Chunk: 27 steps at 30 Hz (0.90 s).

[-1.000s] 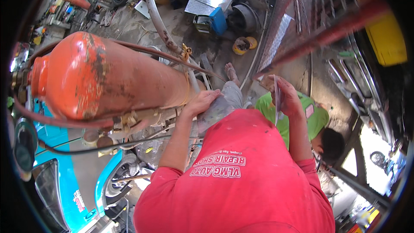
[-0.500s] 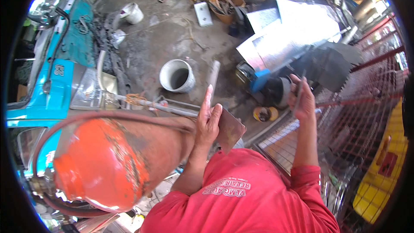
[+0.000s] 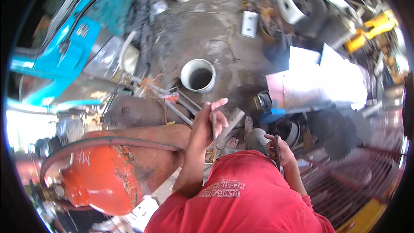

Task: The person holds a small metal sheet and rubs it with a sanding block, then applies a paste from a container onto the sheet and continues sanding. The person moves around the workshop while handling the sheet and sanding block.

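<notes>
My left hand [image 3: 202, 127] is raised in front of my chest, its fingers partly stretched. It grips a thin flat plate [image 3: 214, 126], now seen nearly edge-on; its brownish square face showed earlier. Lower and to the right, my right hand [image 3: 283, 152] holds another thin, dark flat piece [image 3: 277, 150] upright between thumb and fingers. Its exact kind cannot be made out. A grey pipe-like length [image 3: 232, 123] lies just beyond my left hand. Past both hands, a white bucket [image 3: 185, 75] with dark contents stands on the floor.
A large orange gas cylinder [image 3: 101, 179] with a hose [image 3: 129, 140] lies close on my left. Beyond it is a turquoise vehicle body [image 3: 71, 58]. Shiny sheets [image 3: 319, 82] and a black round object [image 3: 286, 131] are on the right, near red metal grating [image 3: 345, 185].
The view has shifted. My left hand has turned its plate from face-on to edge-on. My right hand has come lower and closer to my body, still holding its flat piece.
</notes>
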{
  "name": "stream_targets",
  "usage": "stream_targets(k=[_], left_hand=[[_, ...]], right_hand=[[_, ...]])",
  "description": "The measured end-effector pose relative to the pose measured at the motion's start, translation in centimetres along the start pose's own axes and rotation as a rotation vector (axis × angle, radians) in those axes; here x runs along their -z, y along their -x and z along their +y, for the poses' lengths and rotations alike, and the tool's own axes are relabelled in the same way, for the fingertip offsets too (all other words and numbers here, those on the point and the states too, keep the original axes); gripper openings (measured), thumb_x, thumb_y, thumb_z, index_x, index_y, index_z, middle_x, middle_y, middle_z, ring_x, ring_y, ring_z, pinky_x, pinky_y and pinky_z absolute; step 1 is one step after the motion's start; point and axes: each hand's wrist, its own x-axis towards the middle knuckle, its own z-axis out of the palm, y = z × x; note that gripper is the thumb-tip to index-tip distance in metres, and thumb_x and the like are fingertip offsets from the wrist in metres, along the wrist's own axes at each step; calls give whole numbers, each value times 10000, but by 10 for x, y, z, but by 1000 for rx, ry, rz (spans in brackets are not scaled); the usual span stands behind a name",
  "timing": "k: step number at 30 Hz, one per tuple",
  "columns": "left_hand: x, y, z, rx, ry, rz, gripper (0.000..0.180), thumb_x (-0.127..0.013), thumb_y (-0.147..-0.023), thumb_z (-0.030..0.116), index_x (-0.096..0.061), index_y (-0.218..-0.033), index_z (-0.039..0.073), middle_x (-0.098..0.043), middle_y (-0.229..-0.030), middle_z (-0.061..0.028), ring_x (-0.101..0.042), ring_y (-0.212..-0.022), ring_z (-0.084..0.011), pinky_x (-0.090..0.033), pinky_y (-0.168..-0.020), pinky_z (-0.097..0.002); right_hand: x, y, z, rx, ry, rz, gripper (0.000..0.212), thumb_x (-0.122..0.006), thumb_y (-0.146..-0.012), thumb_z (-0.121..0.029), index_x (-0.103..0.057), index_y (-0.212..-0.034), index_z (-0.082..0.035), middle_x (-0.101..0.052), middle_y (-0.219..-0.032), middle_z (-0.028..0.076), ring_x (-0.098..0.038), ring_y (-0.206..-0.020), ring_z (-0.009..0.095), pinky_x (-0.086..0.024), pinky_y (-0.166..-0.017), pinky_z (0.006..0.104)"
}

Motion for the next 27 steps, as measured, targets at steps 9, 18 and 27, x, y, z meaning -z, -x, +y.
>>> stream_targets(k=[9, 18, 27], left_hand=[[-23, -74, -2, 36, 94, 19, 676, -443, -1147, 560, -590, -1462, -21, -707, -789, -90, -501, -483, -82, -355, -453, -237], [-33, -112, 6, 63, 175, 189, 791, -376, -1123, 662, -572, -1468, -22, -713, -755, -129, -473, -419, -96, -351, -401, -240], [10, -287, 81, 99, 93, 692, 592, -427, -1155, 536, -656, -1372, 35, -720, -816, -96, -618, -546, -170, -487, -481, -326]], right_hand=[[28, -120, -211, 36, 214, -32, 698, -594, -1066, -617, -566, -1458, -40, -605, -819, -14, -511, -539, 91, -392, -452, 242], [-57, -230, -350, -83, 326, -229, 440, -689, -1070, -375, -653, -1343, -32, -680, -990, 9, -643, -814, 116, -535, -711, 294], [-129, -432, -505, -96, 607, -365, 337, -763, -1007, -121, -636, -1310, -47, -724, -1137, 30, -697, -1007, 141, -555, -905, 311]])
